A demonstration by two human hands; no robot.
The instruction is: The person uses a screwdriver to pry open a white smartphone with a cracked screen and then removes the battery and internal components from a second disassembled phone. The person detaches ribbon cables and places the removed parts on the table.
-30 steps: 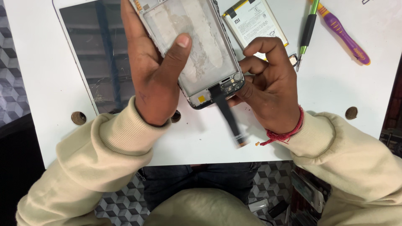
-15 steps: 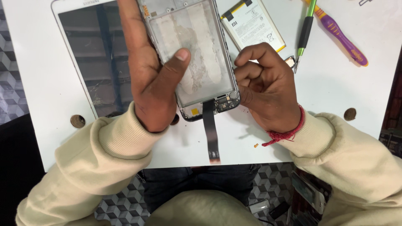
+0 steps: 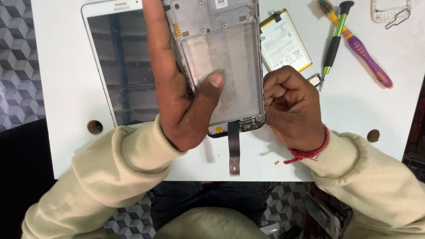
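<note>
My left hand [image 3: 181,95] grips an opened phone frame [image 3: 221,66] by its left edge, thumb pressed on the bare inner plate. A black flex ribbon [image 3: 233,152] hangs from the frame's bottom edge onto the white table [image 3: 66,132]. My right hand [image 3: 292,106] is curled into a fist against the frame's lower right corner; whether its fingers pinch anything is hidden. A white tablet [image 3: 119,66] with a cracked dark screen lies under my left hand.
A flat phone battery [image 3: 283,42] lies right of the frame. A green-and-black screwdriver [image 3: 334,42] and a purple-handled tool [image 3: 363,55] sit at the back right, with a small white part [image 3: 389,11] beyond. A tiny orange bit [image 3: 276,162] lies near the front edge.
The phone frame and both hands have shifted slightly. The flex ribbon, slanting right a second ago, now hangs straight down. My right hand's fingers have curled tighter.
</note>
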